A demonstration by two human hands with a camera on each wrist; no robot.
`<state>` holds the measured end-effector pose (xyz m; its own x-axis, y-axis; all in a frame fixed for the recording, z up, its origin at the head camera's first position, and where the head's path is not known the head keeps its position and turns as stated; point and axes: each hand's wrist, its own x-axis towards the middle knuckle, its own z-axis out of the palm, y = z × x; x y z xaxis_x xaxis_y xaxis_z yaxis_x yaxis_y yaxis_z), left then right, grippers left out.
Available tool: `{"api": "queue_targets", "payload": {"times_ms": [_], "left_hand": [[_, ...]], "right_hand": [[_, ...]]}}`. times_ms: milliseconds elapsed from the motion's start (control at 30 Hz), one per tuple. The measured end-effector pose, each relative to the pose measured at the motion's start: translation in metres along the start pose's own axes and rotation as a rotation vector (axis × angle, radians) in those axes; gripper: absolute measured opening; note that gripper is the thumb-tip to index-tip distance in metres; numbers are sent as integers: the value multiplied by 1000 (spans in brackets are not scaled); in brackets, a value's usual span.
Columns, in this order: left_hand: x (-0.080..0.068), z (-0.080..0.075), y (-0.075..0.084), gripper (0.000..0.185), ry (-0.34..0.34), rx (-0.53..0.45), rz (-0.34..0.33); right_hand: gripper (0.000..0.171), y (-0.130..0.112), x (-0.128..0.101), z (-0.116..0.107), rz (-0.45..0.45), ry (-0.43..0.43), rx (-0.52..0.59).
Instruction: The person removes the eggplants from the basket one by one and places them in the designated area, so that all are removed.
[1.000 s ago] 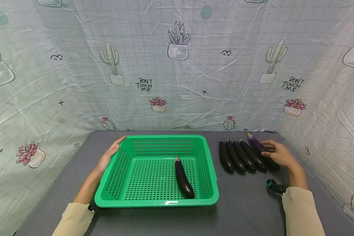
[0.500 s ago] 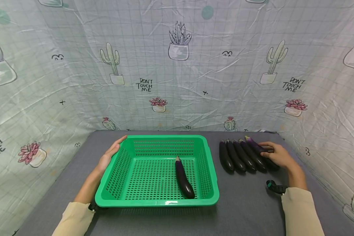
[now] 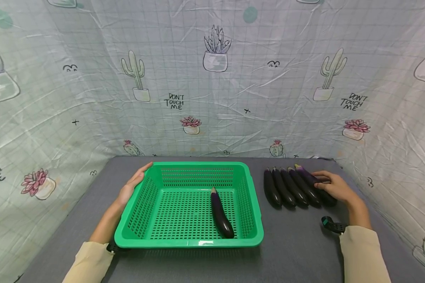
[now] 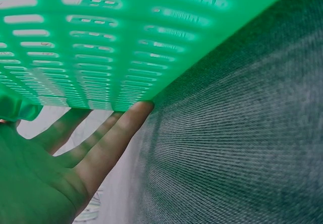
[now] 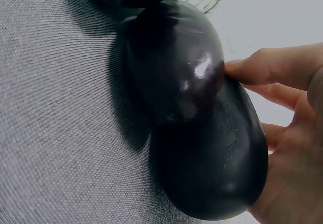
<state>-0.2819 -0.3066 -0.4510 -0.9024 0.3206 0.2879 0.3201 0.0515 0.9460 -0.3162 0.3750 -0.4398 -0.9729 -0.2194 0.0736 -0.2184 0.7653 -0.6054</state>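
Note:
A green plastic basket (image 3: 194, 244) stands on the grey cloth, and a dark purple eggplant (image 3: 220, 216) lies inside, right of its middle. My left hand (image 3: 129, 188) rests on the basket's left side, its fingers stretched straight against the wall, as the left wrist view also shows. To the basket's right, several eggplants (image 3: 287, 190) lie side by side in a slanted row. My right hand (image 3: 336, 188) holds the rightmost eggplant (image 3: 306, 175) between thumb and fingers. In the right wrist view, the blunt end of this eggplant (image 5: 217, 168) leans against its neighbour (image 5: 176, 67).
Grey cloth (image 3: 290, 243) covers the table. A hanging sheet (image 3: 241, 118) printed with potted plants closes off the back and both sides. A black wrist strap (image 3: 333, 225) sits by the right sleeve.
The rightmost eggplant has shifted slightly left, its stem end closer to the row, with my right hand on it. My left hand and the basket have stayed in place.

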Motion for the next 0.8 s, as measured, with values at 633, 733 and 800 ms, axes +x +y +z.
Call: {"api": "queue_targets", "payload": {"times_ms": [633, 733, 800], "left_hand": [[-2, -1, -1, 57, -19, -60, 5], [-2, -1, -1, 57, -22, -62, 13], [-2, -1, -1, 57, -25, -61, 19]], "right_hand": [[50, -2, -3, -3, 39, -48, 19], [50, -1, -3, -3, 41, -46, 16], [50, -1, -2, -2, 43, -47, 12]]}}
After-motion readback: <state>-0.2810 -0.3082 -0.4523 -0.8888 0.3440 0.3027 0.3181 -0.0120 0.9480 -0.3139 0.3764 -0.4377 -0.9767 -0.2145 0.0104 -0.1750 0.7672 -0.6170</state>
